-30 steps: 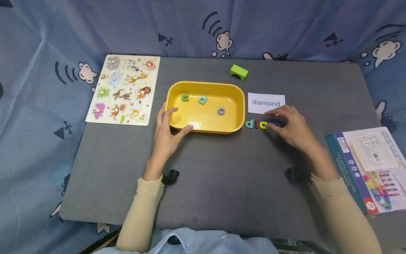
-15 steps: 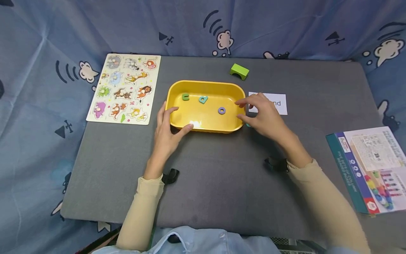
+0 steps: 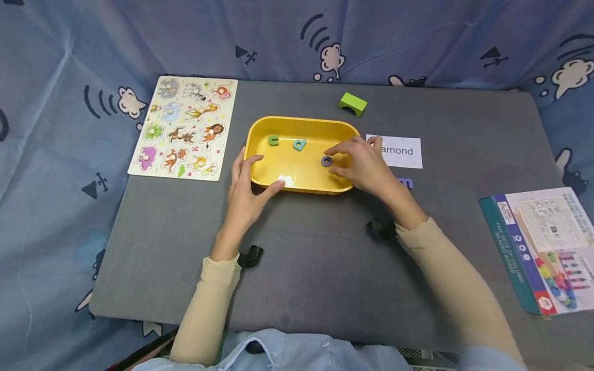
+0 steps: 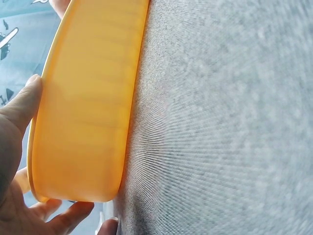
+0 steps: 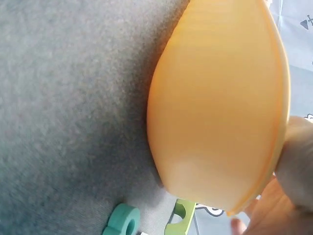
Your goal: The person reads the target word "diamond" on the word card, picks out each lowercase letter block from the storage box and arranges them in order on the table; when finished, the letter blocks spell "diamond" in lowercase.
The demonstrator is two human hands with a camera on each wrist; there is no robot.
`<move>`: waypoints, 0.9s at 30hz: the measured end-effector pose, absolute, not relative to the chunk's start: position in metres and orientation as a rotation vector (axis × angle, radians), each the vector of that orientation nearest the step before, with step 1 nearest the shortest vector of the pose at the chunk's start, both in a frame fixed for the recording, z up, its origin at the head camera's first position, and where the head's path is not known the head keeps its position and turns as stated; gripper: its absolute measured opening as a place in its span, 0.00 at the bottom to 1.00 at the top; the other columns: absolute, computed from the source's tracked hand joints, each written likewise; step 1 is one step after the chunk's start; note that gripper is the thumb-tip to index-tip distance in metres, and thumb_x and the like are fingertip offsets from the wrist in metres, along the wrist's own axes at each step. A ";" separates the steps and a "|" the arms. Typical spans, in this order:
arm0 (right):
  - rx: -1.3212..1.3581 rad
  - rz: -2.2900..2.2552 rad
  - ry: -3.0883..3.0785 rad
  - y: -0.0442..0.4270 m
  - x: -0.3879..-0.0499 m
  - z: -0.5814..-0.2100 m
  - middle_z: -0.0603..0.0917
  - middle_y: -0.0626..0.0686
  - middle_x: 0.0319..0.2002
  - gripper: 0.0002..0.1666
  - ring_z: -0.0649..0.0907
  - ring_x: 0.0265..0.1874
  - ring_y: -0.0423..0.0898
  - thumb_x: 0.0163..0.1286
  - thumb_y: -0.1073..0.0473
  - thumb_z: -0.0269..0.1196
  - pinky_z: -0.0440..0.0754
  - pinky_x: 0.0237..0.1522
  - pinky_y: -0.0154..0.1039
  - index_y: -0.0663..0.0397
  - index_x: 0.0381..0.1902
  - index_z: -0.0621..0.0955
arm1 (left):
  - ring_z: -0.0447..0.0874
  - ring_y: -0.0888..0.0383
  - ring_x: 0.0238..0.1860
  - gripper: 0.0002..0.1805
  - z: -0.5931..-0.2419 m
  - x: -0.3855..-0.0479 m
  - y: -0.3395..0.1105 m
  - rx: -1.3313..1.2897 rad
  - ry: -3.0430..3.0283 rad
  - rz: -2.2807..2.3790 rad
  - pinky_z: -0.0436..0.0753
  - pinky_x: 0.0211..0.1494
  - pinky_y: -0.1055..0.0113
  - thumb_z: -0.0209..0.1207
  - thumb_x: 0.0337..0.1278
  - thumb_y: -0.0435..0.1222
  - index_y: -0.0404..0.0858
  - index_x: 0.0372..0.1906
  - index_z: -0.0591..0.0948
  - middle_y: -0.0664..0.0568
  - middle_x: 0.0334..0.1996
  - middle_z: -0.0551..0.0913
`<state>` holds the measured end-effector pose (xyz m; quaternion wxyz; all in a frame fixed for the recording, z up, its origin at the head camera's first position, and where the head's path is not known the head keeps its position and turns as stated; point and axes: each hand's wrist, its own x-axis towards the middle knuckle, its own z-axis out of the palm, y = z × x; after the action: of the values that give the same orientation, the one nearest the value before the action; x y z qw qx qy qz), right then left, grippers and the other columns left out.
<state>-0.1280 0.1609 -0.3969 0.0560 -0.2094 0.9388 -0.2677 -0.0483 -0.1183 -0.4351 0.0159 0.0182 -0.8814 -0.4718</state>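
Right grip wide around the ring, left grip on the tray

From my head view, the purple ring lies inside the yellow tray, between the parted thumb and finger of the right hand; I cannot tell whether they touch it. The wrist views show me only the tray's outer walls. The left hand holds a tray corner, and its wrist camera adds fingers around the end wall. The right wrist alone reveals a teal letter on the worktop.
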 end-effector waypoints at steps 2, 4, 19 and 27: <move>-0.627 -0.797 2.834 0.160 -0.130 -0.398 0.92 0.56 0.52 0.24 0.80 0.51 0.56 0.62 0.58 0.80 0.59 0.54 0.59 0.54 0.56 0.90 | 0.61 0.39 0.82 0.42 -0.435 -0.048 -0.119 0.056 -2.742 -1.465 0.63 0.77 0.34 0.71 0.62 0.55 0.49 0.76 0.69 0.52 0.87 0.47; -0.608 -0.785 2.818 0.159 -0.131 -0.398 0.91 0.56 0.53 0.24 0.81 0.52 0.56 0.62 0.59 0.80 0.63 0.52 0.56 0.54 0.56 0.89 | 0.61 0.39 0.82 0.41 -0.436 -0.049 -0.119 0.056 -2.741 -1.465 0.63 0.77 0.34 0.71 0.62 0.55 0.48 0.76 0.69 0.52 0.87 0.47; -0.449 -0.623 2.812 0.145 -0.139 -0.396 0.91 0.58 0.47 0.20 0.79 0.46 0.56 0.66 0.58 0.76 0.71 0.46 0.52 0.56 0.55 0.90 | 0.61 0.39 0.81 0.42 -0.434 -0.049 -0.119 0.049 -2.749 -1.465 0.64 0.77 0.34 0.72 0.61 0.54 0.49 0.76 0.69 0.52 0.88 0.47; -0.432 -0.613 2.819 0.141 -0.140 -0.398 0.91 0.58 0.44 0.17 0.78 0.48 0.57 0.66 0.59 0.76 0.68 0.55 0.61 0.54 0.53 0.91 | 0.60 0.39 0.82 0.41 -0.436 -0.049 -0.119 0.055 -2.746 -1.470 0.62 0.78 0.33 0.71 0.62 0.54 0.49 0.76 0.69 0.52 0.88 0.47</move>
<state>-0.1395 0.1410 -0.3985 0.1120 -0.1471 0.9603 -0.2089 -0.0492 -0.1193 -0.4355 0.0133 0.0177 -0.8813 -0.4720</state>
